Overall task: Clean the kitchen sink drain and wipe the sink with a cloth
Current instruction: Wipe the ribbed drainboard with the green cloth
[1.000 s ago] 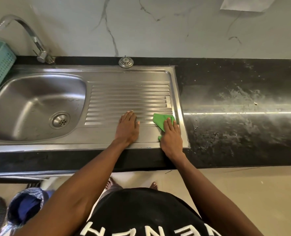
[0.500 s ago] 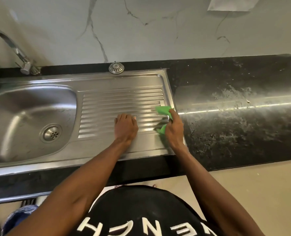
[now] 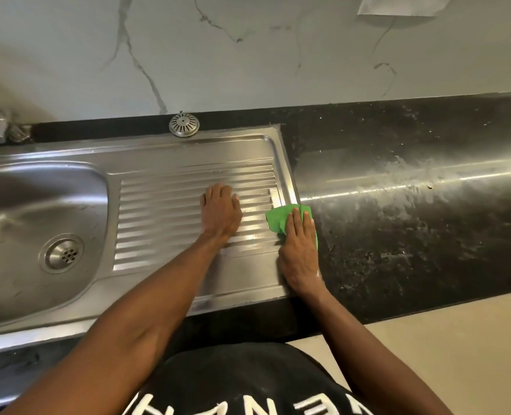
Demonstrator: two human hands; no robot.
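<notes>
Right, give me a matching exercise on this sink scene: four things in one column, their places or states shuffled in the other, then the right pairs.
Things:
1. green cloth
2. left hand
3. loose strainer cap
4. basin drain

Places or states:
A. on the black counter, against the back wall
B. pressed flat under the right hand, at the right edge of the drainboard
C. set in the bottom of the bowl, at the left
D. resting flat on the ribs, holding nothing

Pairs: 1-B, 2-D, 3-A, 4-C
</notes>
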